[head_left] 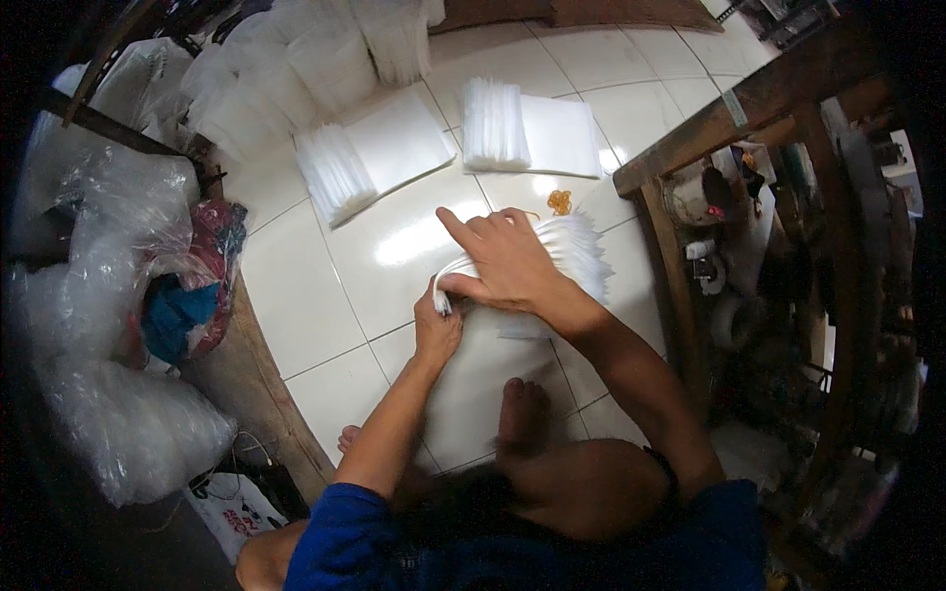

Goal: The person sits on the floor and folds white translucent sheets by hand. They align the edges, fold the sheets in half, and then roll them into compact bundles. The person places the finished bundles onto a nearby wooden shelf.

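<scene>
Your left hand (437, 330) gripped thin, curled white sheets (576, 251); your right hand (507, 260) splayed wide over them, above glossy tiles (296, 281).

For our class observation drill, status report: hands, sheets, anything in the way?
Left hand gripping bent end of white stack. Right hand over it, index finger extended. Stack fanned toward the right. Yellowish bands just beyond; no obstruction seen.

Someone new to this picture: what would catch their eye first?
First, the bowed bundle of white sheets at the centre, its left end gripped by the left hand, the right hand spread over it. Beyond lie two white stacks on the tiled floor; bulky clear plastic bags crowd the left side.
</scene>
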A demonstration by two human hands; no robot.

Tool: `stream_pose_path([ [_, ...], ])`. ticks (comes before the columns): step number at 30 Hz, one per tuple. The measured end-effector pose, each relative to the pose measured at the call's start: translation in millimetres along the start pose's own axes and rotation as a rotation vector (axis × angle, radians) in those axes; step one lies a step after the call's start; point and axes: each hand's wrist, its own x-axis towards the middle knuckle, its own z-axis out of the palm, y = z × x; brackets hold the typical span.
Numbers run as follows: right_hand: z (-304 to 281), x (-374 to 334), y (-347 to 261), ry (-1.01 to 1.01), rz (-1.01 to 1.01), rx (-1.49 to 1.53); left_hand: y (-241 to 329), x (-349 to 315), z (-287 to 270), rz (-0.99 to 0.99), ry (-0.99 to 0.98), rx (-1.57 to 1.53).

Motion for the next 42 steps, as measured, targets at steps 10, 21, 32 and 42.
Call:
stream_pose_path([
  [10,-26.0,-41.0,38.4,-0.005,0.014,0.042,63.2,24.5,-74.5,0.434,-0.274,0.360],
  [21,-6.3,-58.5,36.4,0.286,0.034,1.082,273.9,29.6,-170.9,0.703,-0.499,1.322],
  [32,39.1,21.4,-11.6,0.119,0.132,2.366,360.2,20.5,-234.0,0.470,-0.694,0.989],
  [42,73.5,-45.5,-80.4,0.374,0.672,2.249,260.0,47.6,-258.4,-0.276,-0.507,0.743],
])
